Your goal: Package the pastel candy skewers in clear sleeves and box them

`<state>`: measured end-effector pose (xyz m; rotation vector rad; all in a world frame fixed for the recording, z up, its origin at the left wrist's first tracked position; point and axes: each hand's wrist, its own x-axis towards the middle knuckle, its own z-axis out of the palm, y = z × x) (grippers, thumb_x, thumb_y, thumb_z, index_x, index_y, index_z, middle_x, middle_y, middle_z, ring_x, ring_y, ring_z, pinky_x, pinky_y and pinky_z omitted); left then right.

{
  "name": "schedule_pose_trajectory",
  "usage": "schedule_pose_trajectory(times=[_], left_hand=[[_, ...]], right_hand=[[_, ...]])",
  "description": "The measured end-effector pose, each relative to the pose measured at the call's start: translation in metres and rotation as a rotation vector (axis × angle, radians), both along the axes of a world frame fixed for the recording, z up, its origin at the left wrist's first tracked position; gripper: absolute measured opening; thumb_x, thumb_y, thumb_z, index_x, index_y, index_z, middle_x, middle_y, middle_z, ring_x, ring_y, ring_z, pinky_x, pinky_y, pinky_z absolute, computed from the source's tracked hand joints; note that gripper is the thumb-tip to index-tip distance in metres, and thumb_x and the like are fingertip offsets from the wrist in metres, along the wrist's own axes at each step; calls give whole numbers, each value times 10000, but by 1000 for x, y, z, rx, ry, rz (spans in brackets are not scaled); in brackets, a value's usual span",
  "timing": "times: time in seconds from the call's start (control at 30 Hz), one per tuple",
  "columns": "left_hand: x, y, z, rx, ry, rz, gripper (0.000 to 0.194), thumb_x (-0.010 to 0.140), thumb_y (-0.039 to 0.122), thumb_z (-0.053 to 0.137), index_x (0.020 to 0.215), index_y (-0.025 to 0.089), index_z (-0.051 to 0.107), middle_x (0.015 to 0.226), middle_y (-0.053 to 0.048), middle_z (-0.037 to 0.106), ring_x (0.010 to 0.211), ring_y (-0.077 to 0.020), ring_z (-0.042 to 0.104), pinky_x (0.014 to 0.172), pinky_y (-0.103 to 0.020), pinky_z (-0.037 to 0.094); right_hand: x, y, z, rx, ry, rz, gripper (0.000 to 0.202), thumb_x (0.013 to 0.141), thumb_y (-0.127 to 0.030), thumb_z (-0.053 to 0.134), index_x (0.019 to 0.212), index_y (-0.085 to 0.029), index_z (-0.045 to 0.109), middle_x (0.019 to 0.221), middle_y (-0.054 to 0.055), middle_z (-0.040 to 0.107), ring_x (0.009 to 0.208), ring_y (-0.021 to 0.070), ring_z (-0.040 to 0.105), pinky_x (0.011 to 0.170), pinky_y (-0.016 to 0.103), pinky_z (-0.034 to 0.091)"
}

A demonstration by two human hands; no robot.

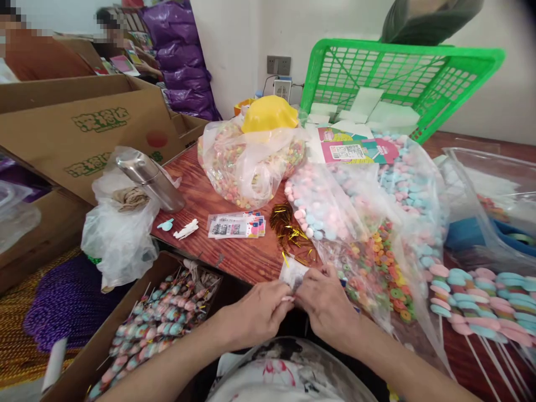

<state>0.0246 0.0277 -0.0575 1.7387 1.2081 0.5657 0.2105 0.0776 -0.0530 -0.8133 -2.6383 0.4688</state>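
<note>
White wrapper (pixel 290 270) is sitting at the lower centre of the frame, between the left hand (pixel 262 312) and the right hand (pixel 324 293). Wrapped candy sticks (pixel 154 324) are filling a box at lower left, apparently done, while bare candy sticks (pixel 481 304) are lying at lower right, seemingly left to do; this wrapper is looking unfinished. Both hands are meeting knuckles up, wrists angling inward, bent fingers pinching the wrapper with almost no gap

Steel flask (pixel 153 181) near cardboard box (pixel 33 125); purple bundles (pixel 180 64) stacked; double socket (pixel 278 65) on wall (pixel 343 22).
</note>
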Motion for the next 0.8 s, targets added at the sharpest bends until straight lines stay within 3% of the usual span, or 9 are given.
schedule_pose_trajectory(times=[0.1,0.23,0.3,0.37,0.53,0.67,0.8], left_hand=[[-10,-3,-3,310,221,83,251,934,208,363,815,177,582,813,-58,568,753,-166,488,732,-290,381],[-38,-1,-12,364,181,308,295,925,210,412,685,173,577,667,-19,518,637,-137,450,639,-262,343],[-52,2,-14,309,66,430,305,915,246,455,656,167,594,623,-4,502,608,-126,443,622,-250,342],[-59,4,-14,189,-99,508,299,892,287,504,654,159,631,597,4,507,590,-119,453,608,-240,355],[-51,6,-9,-127,-461,675,240,775,362,651,758,132,720,661,-12,587,593,-107,514,574,-217,391],[-45,4,-3,-293,-632,764,264,706,382,718,694,119,705,599,-6,581,505,-79,497,487,-192,367],[-38,6,-1,-354,-699,783,265,695,385,728,691,122,696,612,-14,603,480,-71,493,470,-192,391]], right_hand=[[-12,17,-8,-240,-27,-55,298,904,-161,491,636,-198,615,680,-20,647,699,125,559,653,257,347],[-23,42,-9,-189,-34,-208,232,923,-222,492,796,-216,685,777,-6,674,766,141,574,691,261,364],[-29,50,-8,-122,-55,-298,202,919,-240,497,887,-210,694,882,39,682,892,191,562,766,311,349],[-39,54,-7,-70,-97,-337,189,901,-239,515,860,-200,695,923,79,671,953,233,536,793,351,324],[-59,64,-16,-32,-148,-328,152,826,-145,544,711,-167,640,867,105,640,880,217,530,743,327,325],[-47,76,-22,-61,-69,-328,162,836,-133,483,733,-172,601,784,62,620,745,169,532,677,281,346],[-20,79,-12,-100,106,-367,170,880,-196,429,764,-189,552,646,-4,542,603,139,495,598,251,367]])
